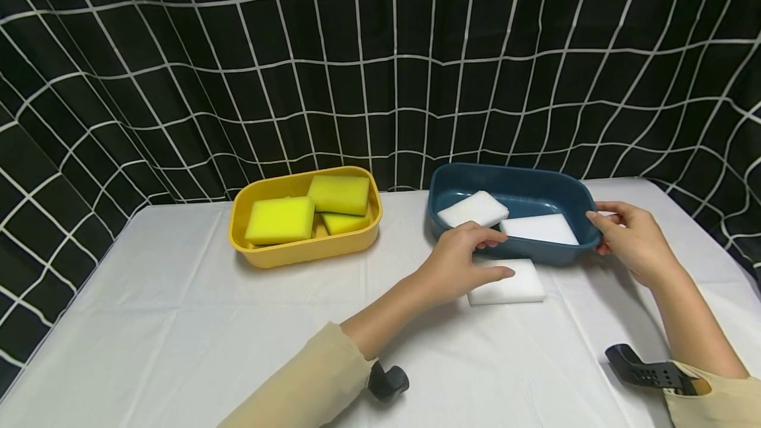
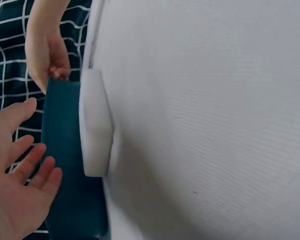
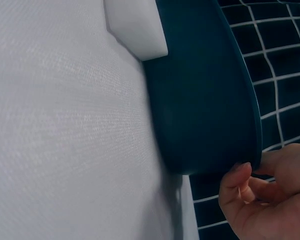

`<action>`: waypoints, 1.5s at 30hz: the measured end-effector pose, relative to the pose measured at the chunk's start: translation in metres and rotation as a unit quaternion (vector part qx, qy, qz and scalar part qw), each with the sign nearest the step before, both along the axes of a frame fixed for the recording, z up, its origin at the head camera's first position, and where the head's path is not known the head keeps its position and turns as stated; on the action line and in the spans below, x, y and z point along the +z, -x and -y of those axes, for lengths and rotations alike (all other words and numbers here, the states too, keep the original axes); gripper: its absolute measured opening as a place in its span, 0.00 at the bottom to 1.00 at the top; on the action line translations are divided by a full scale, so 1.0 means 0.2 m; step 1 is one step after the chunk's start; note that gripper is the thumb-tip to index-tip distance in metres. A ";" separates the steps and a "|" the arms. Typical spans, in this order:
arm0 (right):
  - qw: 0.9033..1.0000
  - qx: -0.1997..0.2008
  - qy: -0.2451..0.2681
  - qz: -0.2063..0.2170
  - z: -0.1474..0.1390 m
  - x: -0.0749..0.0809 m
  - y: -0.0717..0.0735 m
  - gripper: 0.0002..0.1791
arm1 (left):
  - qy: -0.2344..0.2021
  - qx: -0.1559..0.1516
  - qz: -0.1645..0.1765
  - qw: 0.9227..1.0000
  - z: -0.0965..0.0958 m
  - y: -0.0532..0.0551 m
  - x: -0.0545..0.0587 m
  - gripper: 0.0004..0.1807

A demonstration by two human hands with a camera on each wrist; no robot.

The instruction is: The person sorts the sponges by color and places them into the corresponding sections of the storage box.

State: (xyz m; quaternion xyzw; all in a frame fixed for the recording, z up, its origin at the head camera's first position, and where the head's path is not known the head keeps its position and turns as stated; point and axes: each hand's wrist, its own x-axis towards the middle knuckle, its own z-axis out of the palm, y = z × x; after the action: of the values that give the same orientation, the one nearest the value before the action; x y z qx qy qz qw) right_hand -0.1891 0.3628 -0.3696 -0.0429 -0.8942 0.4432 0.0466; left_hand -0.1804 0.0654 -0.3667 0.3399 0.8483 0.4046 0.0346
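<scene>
My right hand [image 1: 639,243] pinches the right end of the dark blue bin [image 1: 511,177] at its rim, thumb inside in the right wrist view. Two white sponge blocks lie in that bin, one tilted block [image 1: 475,209] at the left and one flat block [image 1: 542,228] at the front right. Another white sponge block [image 1: 516,289] lies on the cloth, against the bin's front wall. Over its left part hovers my left hand [image 1: 458,263], thumb and fingers spread apart with nothing between them. In the left wrist view the left fingers [image 2: 37,165] overlap the bin's side.
To the left stands a yellow bin [image 1: 315,255] with several yellow sponges [image 1: 281,218] in it. A white cloth [image 1: 196,322] covers the table. Behind and at the sides hangs a black curtain [image 1: 380,38] with white grid lines.
</scene>
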 end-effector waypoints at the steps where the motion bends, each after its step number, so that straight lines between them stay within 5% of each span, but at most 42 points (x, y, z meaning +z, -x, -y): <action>1: 1.000 0.000 0.000 0.000 0.00 0.00 0.00 0.29 | 0.008 -0.003 0.002 1.000 0.00 0.00 -0.01 0.26; 8: 1.000 0.000 0.003 0.001 0.00 -0.01 0.00 0.30 | 0.089 -0.016 -0.004 0.996 0.02 0.01 -0.06 0.30; 27: 1.000 0.002 0.008 0.002 0.01 0.00 0.01 0.30 | 0.123 -0.013 0.001 0.992 0.03 0.02 -0.09 0.33; 35: 1.000 0.001 0.004 -0.001 0.00 0.00 0.00 0.29 | 0.123 -0.019 0.018 0.992 0.04 0.01 -0.07 0.32; 45: 1.000 -0.010 -0.013 0.013 0.00 0.01 0.00 0.31 | 0.124 -0.049 -0.012 0.991 0.05 -0.04 0.00 0.31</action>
State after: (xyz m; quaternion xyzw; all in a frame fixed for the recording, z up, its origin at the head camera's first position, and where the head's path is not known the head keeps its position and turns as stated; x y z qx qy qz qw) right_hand -0.1892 0.3623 -0.3675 -0.0569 -0.8999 0.4306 0.0396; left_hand -0.1731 0.0556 -0.3659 0.3787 0.8748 0.2897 0.0862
